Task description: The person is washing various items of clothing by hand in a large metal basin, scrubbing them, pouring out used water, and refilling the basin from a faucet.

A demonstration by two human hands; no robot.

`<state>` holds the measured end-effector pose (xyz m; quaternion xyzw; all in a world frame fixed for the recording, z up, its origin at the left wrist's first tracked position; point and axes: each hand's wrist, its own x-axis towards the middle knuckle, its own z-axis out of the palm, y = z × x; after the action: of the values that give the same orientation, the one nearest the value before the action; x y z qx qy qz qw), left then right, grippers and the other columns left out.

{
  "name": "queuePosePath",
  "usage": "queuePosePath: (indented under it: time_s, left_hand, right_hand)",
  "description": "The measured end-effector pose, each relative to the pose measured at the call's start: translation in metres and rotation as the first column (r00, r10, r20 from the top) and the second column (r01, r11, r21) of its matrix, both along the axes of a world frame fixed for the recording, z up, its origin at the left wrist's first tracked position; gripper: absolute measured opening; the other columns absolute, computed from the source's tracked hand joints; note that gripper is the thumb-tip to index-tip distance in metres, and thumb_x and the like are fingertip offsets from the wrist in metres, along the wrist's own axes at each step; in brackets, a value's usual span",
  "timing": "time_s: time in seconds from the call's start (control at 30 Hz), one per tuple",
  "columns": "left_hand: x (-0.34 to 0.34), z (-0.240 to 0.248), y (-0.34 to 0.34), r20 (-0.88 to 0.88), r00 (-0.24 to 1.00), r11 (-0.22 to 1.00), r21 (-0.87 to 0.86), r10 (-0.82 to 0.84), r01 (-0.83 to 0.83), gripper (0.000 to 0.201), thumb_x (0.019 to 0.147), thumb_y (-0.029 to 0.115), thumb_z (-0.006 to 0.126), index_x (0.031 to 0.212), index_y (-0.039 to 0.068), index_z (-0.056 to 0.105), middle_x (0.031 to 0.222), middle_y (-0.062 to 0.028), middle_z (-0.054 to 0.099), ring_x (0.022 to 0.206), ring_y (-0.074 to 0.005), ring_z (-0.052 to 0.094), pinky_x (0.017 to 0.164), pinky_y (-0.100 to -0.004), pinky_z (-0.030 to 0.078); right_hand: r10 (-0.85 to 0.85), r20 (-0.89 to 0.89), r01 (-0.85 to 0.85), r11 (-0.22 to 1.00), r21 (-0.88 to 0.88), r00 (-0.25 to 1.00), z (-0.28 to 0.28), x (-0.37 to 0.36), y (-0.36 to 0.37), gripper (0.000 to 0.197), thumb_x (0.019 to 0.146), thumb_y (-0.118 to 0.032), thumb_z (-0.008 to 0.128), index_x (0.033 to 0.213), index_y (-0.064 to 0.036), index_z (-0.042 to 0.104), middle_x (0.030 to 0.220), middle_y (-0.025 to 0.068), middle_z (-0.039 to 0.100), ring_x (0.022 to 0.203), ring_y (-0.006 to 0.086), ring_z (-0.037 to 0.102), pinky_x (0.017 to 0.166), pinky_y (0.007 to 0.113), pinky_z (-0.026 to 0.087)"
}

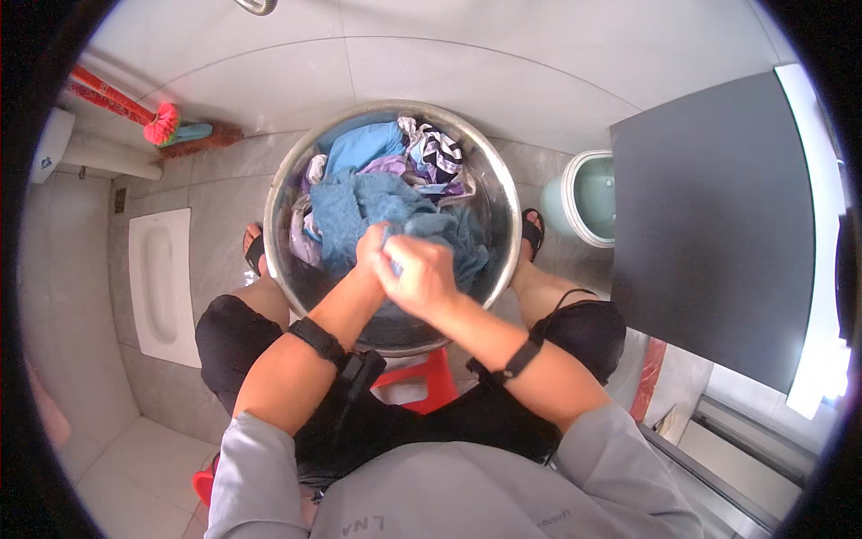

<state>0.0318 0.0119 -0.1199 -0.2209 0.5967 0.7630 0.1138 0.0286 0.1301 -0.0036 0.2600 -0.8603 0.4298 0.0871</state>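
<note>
A large round metal basin (513,211) stands on the floor between my feet. A blue towel (346,216) with a fuzzy surface lies bunched across the middle of it. My left hand (372,251) and my right hand (422,275) are closed close together on a gathered part of this towel, over the basin's near half. The part inside my fists is mostly hidden, and the right hand is slightly blurred. Behind the towel lie a smooth light-blue garment (366,146) and a black-and-white patterned cloth (437,154). Lilac cloth (305,238) shows along the left side.
A pale green bucket (558,202) stands right of the basin, beside a large dark grey panel (718,216). On the left are a white squat toilet (160,278) and a broom (206,141) by the wall. Part of a red plastic stool (439,382) shows between my legs.
</note>
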Motion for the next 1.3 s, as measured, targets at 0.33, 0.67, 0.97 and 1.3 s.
queuePosePath:
  time_s: [0.33,0.67,0.97,1.3]
  left_hand:
    - [-0.014,0.066,0.02,0.392,0.902,0.77,0.515,0.181,-0.378,0.05,0.097,0.032,0.045,0.136,0.001,0.045,0.136,-0.0174,0.053,0.124,-0.0345,0.052,0.105,-0.0575,0.037]
    - [-0.026,0.065,-0.014,0.288,0.873,0.684,0.726,-0.392,0.068,0.058,0.09,0.063,0.054,0.105,0.007,0.064,0.101,-0.0107,0.067,0.093,-0.0257,0.066,0.083,-0.0437,0.051]
    - [-0.013,0.058,0.026,0.467,0.865,0.788,0.458,0.182,-0.413,0.03,0.086,0.012,0.047,0.109,-0.003,0.059,0.104,-0.0156,0.066,0.093,-0.0277,0.067,0.079,-0.0433,0.055]
    - [-0.021,0.102,0.008,0.393,0.914,0.784,0.535,0.099,-0.315,0.033,0.087,0.037,0.05,0.097,0.009,0.063,0.099,-0.0137,0.067,0.093,-0.0301,0.065,0.086,-0.0465,0.051]
  right_hand:
    - [-0.399,0.693,0.52,0.853,0.04,0.601,-0.054,-0.059,0.032,0.045,0.086,-0.043,0.068,0.105,-0.0022,0.067,0.102,0.0186,0.07,0.095,0.034,0.066,0.083,0.041,0.05]
    - [-0.097,0.363,0.105,0.994,-0.004,0.927,0.034,-0.008,-0.004,0.021,0.075,-0.019,0.072,0.078,-0.0007,0.062,0.072,0.016,0.064,0.067,0.0279,0.066,0.062,0.039,0.051]
    - [-0.29,0.282,0.259,0.955,0.144,0.914,-0.017,-0.031,0.02,0.031,0.081,-0.029,0.071,0.075,-0.0008,0.059,0.071,0.0224,0.062,0.069,0.0421,0.063,0.062,0.048,0.05]
    - [-0.127,0.497,0.155,0.988,-0.015,0.858,-0.009,-0.025,0.009,0.051,0.082,-0.039,0.075,0.115,-0.0015,0.064,0.111,0.021,0.064,0.108,0.0391,0.059,0.094,0.045,0.047]
